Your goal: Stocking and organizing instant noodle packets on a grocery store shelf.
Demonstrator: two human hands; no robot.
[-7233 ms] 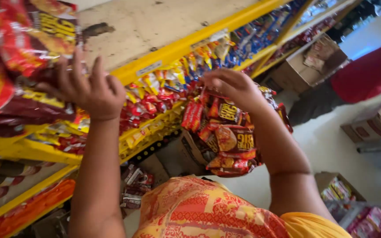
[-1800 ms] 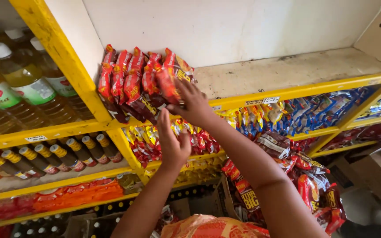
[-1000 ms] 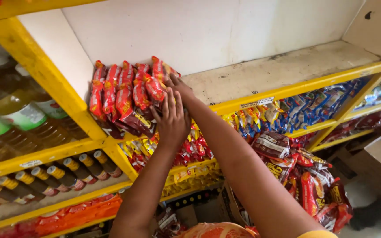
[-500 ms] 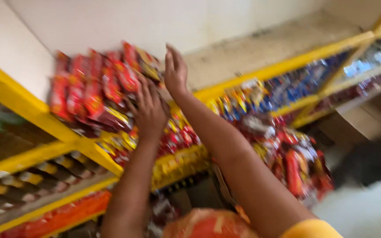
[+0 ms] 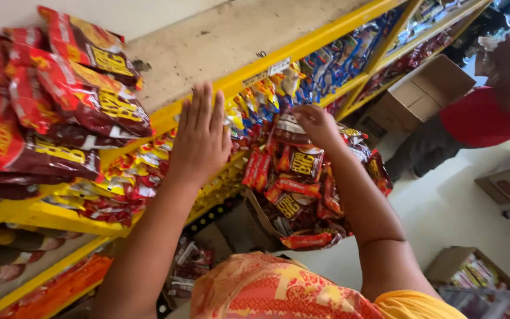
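- Left hand (image 5: pixel 200 137) is raised flat, fingers spread and released, nothing in it; it hovers near the yellow front edge of the top shelf (image 5: pixel 302 50), just right of the stacked red snack packets (image 5: pixel 60 100).
- Right hand (image 5: pixel 317 124) reaches down into a bundle of red packets (image 5: pixel 302 189) hanging or held beside the shelving; fingers curl onto the top of one, though I cannot tell if the grasp is closed.
- To do this well, in my judgement: lift a few packets at a time, take them by the upper seam, and lay them flat against the existing stack so the pile does not slide off the edge.
- The top shelf board is bare, scuffed and dusty to the right of the stack.
- Lower shelves carry more packets in red, yellow and blue; bottles (image 5: pixel 7 248) sit at lower left.
- Pale floor (image 5: pixel 473 224) with cardboard boxes (image 5: pixel 426 88); another person in a red top (image 5: pixel 491 118) stands at upper right.
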